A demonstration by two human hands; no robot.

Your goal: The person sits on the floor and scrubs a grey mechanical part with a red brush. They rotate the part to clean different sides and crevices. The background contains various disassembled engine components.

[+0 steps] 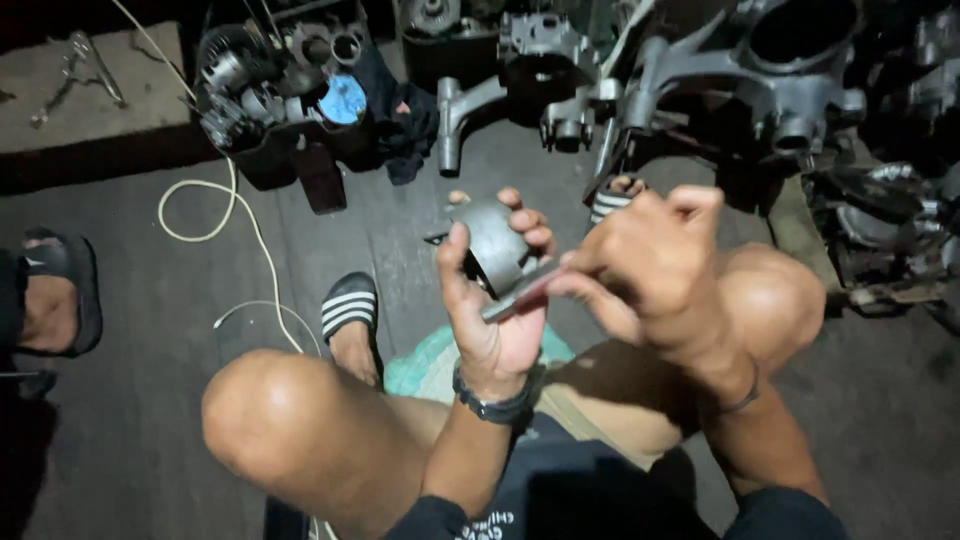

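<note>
The right hand [650, 265] blurs over the flat tool's [520, 292] upper end; the engine casings [760, 70] at twelve o'clock run off frame, dark and indistinct.

My left hand [490, 300] holds a round grey metal part [492, 243]. My right hand [650, 265] pinches a thin flat metal tool [520, 293] that touches the part. My striped sandal [349, 305] is on the dark floor [150, 330] below.

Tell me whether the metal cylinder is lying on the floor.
No: the left hand holds the metal cylinder up above the knees, while the right hand presses a thin flat tool against it.
</note>
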